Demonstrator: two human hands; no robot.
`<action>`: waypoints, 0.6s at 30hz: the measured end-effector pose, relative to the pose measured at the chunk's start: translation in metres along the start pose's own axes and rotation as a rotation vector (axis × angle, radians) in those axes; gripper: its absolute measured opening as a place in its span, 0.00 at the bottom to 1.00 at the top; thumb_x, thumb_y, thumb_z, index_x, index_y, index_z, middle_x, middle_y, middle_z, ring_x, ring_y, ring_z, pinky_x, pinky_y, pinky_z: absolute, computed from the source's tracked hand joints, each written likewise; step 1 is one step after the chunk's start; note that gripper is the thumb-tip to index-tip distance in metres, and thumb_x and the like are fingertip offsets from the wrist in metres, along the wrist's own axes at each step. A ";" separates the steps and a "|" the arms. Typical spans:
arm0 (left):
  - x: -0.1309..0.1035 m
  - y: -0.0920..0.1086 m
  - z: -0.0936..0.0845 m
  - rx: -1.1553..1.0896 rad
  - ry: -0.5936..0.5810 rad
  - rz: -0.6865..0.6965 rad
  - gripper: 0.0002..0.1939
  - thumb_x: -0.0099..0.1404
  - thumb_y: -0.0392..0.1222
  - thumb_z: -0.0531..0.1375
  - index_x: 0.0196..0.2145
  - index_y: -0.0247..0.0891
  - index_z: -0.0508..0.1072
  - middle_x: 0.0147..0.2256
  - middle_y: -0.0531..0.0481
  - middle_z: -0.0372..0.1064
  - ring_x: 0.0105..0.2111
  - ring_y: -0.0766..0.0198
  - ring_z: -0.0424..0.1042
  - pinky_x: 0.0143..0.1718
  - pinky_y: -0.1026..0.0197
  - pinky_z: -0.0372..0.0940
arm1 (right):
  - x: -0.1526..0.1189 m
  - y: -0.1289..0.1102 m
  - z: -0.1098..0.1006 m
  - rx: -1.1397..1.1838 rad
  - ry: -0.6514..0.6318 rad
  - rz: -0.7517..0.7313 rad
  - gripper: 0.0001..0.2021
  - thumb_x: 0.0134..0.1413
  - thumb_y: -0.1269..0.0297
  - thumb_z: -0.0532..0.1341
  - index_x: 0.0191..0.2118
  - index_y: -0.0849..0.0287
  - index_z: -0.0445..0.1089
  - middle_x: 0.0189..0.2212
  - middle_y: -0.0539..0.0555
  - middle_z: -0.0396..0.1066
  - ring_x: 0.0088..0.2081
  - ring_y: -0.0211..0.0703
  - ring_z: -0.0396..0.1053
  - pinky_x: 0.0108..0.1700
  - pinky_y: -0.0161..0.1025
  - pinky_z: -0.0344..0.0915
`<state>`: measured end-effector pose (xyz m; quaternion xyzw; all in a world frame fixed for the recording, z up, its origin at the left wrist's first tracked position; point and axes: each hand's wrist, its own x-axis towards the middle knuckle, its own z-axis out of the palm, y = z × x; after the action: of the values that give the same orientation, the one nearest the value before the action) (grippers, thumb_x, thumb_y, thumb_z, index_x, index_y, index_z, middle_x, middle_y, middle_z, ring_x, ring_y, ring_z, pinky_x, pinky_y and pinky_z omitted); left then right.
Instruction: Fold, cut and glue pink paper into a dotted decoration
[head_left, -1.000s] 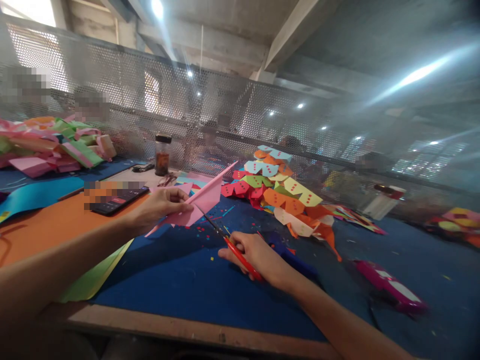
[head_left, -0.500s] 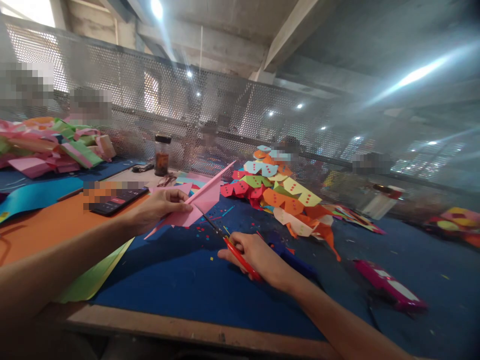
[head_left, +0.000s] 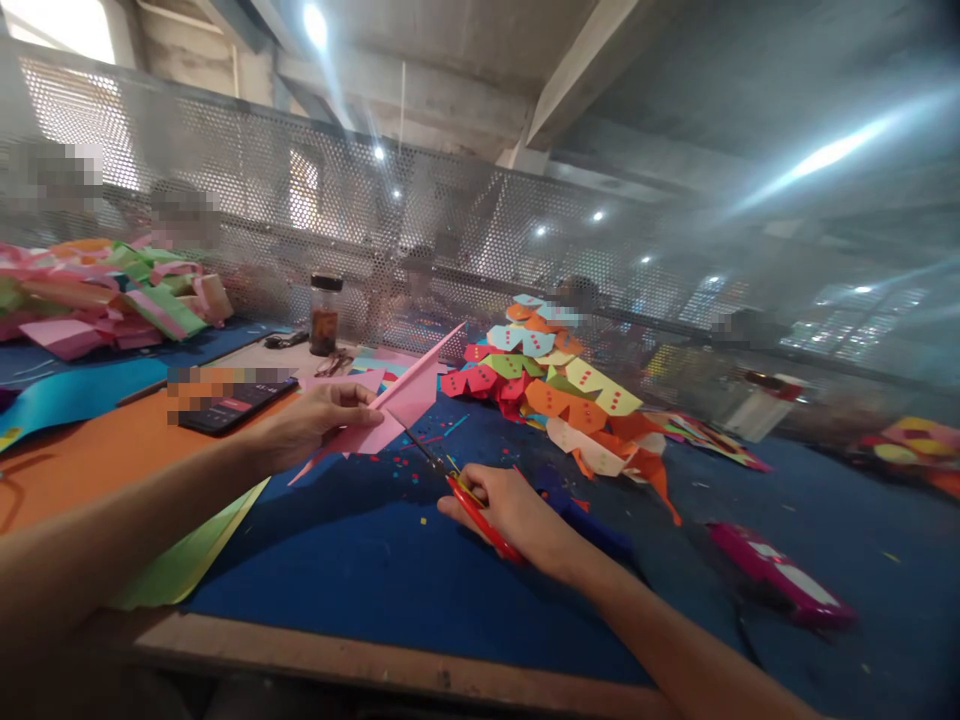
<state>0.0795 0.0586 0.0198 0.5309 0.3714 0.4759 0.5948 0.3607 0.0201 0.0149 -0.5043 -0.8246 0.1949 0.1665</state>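
Note:
A folded piece of pink paper point(head_left: 409, 400) is pinched in my left hand point(head_left: 319, 425), raised above the blue tabletop point(head_left: 352, 590). My right hand point(head_left: 517, 515) is closed round the red handles of a pair of scissors point(head_left: 476, 515). The blades point up and left, and their tips meet the lower edge of the pink paper. Whether the blades are parted is too small to tell. Tiny coloured paper bits lie on the table behind the scissors.
Cut paper shapes with red dots point(head_left: 577, 400) are heaped beyond my right hand. A phone point(head_left: 236, 405) lies on orange paper point(head_left: 112, 460) at left, near a dark-lidded jar point(head_left: 326, 315). A magenta object point(head_left: 780, 575) sits at right. Perforated metal screening point(head_left: 247, 180) stands behind.
Very little differs. Both hands keep their hold, and the scissors stay at the pink paper's edge. The paper's upper tip has shifted slightly left.

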 end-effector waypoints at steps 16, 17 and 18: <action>0.003 0.009 -0.012 -0.086 0.080 0.013 0.17 0.48 0.40 0.76 0.30 0.38 0.73 0.24 0.56 0.74 0.21 0.71 0.71 0.23 0.70 0.64 | 0.004 -0.002 -0.011 -0.077 0.031 0.087 0.15 0.56 0.52 0.66 0.30 0.58 0.68 0.24 0.50 0.71 0.26 0.39 0.65 0.27 0.34 0.54; 0.003 0.010 -0.014 -0.085 0.090 0.026 0.16 0.49 0.40 0.76 0.30 0.38 0.73 0.24 0.56 0.74 0.20 0.72 0.70 0.22 0.70 0.63 | 0.006 -0.002 -0.015 -0.084 0.034 0.092 0.15 0.57 0.51 0.65 0.31 0.58 0.69 0.25 0.51 0.72 0.26 0.40 0.66 0.27 0.34 0.55; 0.002 0.013 -0.015 -0.082 0.098 0.038 0.16 0.49 0.40 0.76 0.30 0.38 0.73 0.24 0.56 0.74 0.20 0.72 0.70 0.22 0.71 0.62 | 0.009 -0.002 -0.019 -0.092 0.035 0.093 0.15 0.57 0.51 0.65 0.33 0.59 0.70 0.26 0.52 0.73 0.27 0.40 0.67 0.27 0.35 0.56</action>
<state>0.0639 0.0646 0.0300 0.4891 0.3701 0.5272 0.5880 0.3647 0.0299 0.0332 -0.5524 -0.8055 0.1554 0.1482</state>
